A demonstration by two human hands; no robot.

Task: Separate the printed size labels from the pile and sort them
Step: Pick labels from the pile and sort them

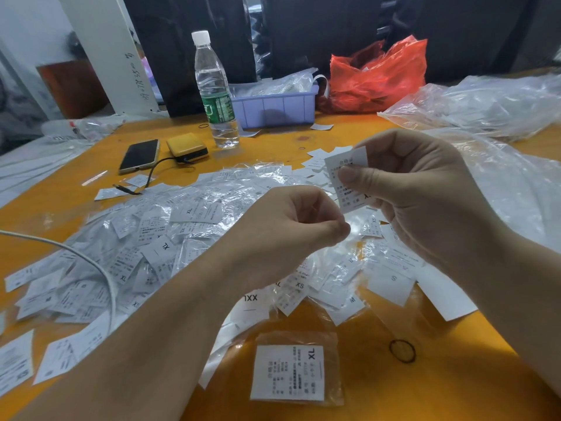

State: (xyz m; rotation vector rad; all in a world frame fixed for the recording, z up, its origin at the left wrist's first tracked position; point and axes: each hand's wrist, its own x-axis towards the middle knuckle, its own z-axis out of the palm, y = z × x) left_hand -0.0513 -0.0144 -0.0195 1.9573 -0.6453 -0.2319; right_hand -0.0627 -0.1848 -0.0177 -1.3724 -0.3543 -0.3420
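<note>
Matt white paper labels (288, 372), glossy clear plastic sleeves (230, 189), smooth orange tabletop (440, 384).

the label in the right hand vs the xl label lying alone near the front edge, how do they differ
1. The held label is up in the air, pinched by the right hand; the XL label lies flat on the table.
2. The held label is bent and partly hidden by the thumb; the XL label is flat and fully readable.
3. The XL label sits in a clear sleeve; the held label shows none.

Both are white with black print.

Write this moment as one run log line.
right hand: pinches size label | left hand: curled, contents unclear | pile: unsorted
</note>
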